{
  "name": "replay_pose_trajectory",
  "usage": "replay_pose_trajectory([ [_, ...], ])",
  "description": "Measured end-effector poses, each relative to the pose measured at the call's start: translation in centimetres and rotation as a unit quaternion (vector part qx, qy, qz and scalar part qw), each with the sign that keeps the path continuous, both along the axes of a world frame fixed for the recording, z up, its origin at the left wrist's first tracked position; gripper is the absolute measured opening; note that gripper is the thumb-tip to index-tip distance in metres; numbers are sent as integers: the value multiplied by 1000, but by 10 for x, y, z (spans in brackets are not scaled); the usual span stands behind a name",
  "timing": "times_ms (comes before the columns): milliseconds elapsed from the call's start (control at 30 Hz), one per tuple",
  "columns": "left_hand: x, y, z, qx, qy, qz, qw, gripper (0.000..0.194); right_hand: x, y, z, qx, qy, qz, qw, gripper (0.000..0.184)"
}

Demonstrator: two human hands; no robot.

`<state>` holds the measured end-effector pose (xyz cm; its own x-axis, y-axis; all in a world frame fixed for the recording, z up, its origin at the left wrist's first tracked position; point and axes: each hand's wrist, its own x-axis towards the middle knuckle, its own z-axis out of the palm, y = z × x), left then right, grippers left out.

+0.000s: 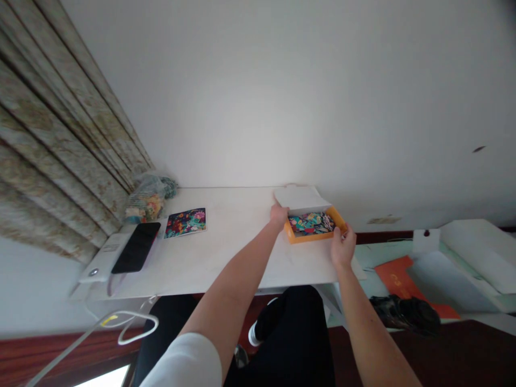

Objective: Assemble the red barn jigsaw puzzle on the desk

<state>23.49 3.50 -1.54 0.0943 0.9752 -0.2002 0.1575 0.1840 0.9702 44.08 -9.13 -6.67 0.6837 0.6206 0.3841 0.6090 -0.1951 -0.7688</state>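
Note:
An orange tray [315, 237] sits on the white table [226, 242], filled with colourful jigsaw-like pieces [310, 223]. Its white lid [300, 198] stands raised or lies against the far side, hinged or leaning at the tray's back edge. My left hand [279, 216] grips the lid's near left edge, beside the tray. My right hand [343, 245] holds the tray's right corner, with fingers over the rim. A floral picture card [185, 222] lies further left on the table.
A black smartphone [136, 247] rests on a white device [102, 258] at the table's left end. A plastic bag [147, 200] stands beside a pleated curtain [60, 134]. A white cable [137, 328] hangs below. An orange-red envelope [399, 282] and dark shoes [405, 314] lie at lower right.

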Motion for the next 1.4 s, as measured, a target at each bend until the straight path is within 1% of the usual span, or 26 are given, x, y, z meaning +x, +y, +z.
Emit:
replay_pose_trajectory([
  [133,-14,-7,0,19,-6,5,1000,35,-4,-1,1,0,3,4,1000,74],
  [233,-33,-21,4,45,2,5,999,30,-6,0,5,6,33,39,999,75],
  [267,-41,-28,6,59,7,4,998,26,-7,-1,7,9,48,48,998,75],
  [333,-55,-45,9,119,30,-5,992,21,-10,-6,10,26,87,39,995,78],
  [367,-62,-54,10,173,52,-17,983,21,-13,-11,11,43,117,23,992,80],
  [433,-74,-76,10,299,102,-59,947,27,-22,-27,12,87,208,-2,974,85],
  [500,-84,-97,6,391,145,-126,900,34,-35,-47,11,123,325,9,938,88],
  [567,-90,-115,1,431,188,-195,861,38,-48,-66,9,136,414,39,899,90],
  [600,-93,-123,-2,434,209,-224,847,39,-54,-73,8,132,432,46,891,93],
  [633,-96,-129,-5,428,230,-247,838,42,-59,-78,7,121,433,49,892,98],
  [700,-100,-139,-9,404,264,-278,831,50,-65,-82,7,78,401,56,911,103],
  [800,-103,-146,-13,380,287,-300,826,65,-67,-75,6,-15,301,78,950,93],
  [867,-104,-148,-14,379,292,-305,823,69,-68,-67,4,-62,217,85,970,92],
  [933,-104,-149,-16,382,292,-303,823,70,-74,-60,1,-83,143,88,982,94],
  [1033,-103,-149,-20,391,285,-294,824,70,-92,-52,0,-76,70,88,991,101],
  [1100,-102,-148,-22,401,278,-289,824,70,-107,-50,2,-59,11,102,993,100],
  [1133,-102,-147,-23,405,274,-286,824,70,-114,-51,4,-49,-26,118,991,95],
  [1233,-103,-146,-28,413,259,-265,832,67,-125,-56,9,-26,-147,184,972,69],
  [1300,-106,-146,-34,406,245,-232,849,65,-124,-60,10,-26,-209,220,953,57],
  [1400,-116,-145,-44,373,224,-171,884,58,-117,-60,8,-36,-268,244,931,55],
])
